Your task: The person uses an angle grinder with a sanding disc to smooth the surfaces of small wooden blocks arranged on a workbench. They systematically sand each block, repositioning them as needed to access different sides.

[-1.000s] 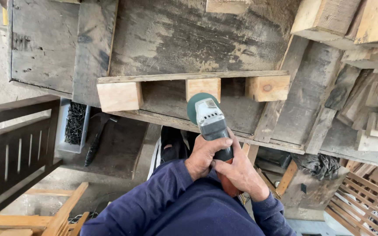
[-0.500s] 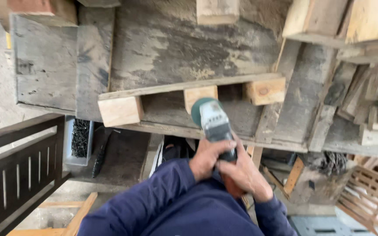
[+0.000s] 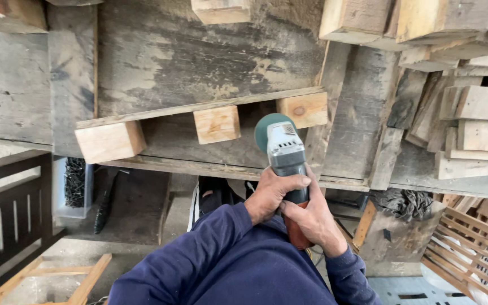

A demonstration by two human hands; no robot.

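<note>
Gripping a grey and green handheld power sander (image 3: 282, 148) with both hands, a person in a dark blue long-sleeved top looks down at a weathered grey wooden pallet (image 3: 199, 62). The left hand (image 3: 270, 194) wraps around the tool's body from nine o'clock; the right hand (image 3: 313, 221) clasps its rear end at five o'clock. The tool's round green head lies against the pallet's lower edge, between the middle pale wooden block (image 3: 217, 123) and the right pale wooden block (image 3: 304, 109). A third pale block (image 3: 110, 141) sits at nine o'clock. The pallet boards look rough, dark and stained almost everywhere, so the surface work appears barely started. At eight o'clock, a clear plastic tub (image 3: 57, 189) on the ground holds dark screws or nails. Loose timber offcuts (image 3: 470, 113) are stacked at two o'clock.
</note>
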